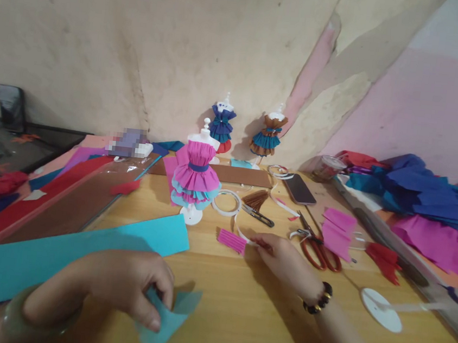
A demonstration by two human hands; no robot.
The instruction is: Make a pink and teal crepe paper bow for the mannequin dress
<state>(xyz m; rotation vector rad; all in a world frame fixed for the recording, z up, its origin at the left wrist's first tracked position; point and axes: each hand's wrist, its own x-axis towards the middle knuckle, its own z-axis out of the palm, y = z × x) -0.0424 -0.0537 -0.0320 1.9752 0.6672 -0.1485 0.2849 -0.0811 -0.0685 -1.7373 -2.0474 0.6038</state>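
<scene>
My left hand (131, 281) pinches a small turquoise paper piece (167, 323) low over the wooden table, left of centre. My right hand (275, 253) reaches to the middle, its fingers closed on the end of a thin white tape strip (242, 233). Beside those fingertips lies a pleated pink piece (232, 241). The strip runs back to a white tape roll (226, 203). Behind my hands stands a small mannequin in a pink and turquoise ruffled dress (198, 171). A long turquoise sheet (81, 249) lies under and behind my left wrist.
Red-handled scissors (315, 246), black snips (259, 215) and a phone (299, 189) lie right of centre. Two dressed mannequins (221, 127) stand at the wall. A white stand (381, 309) lies tipped at right, near piled blue paper (424, 186).
</scene>
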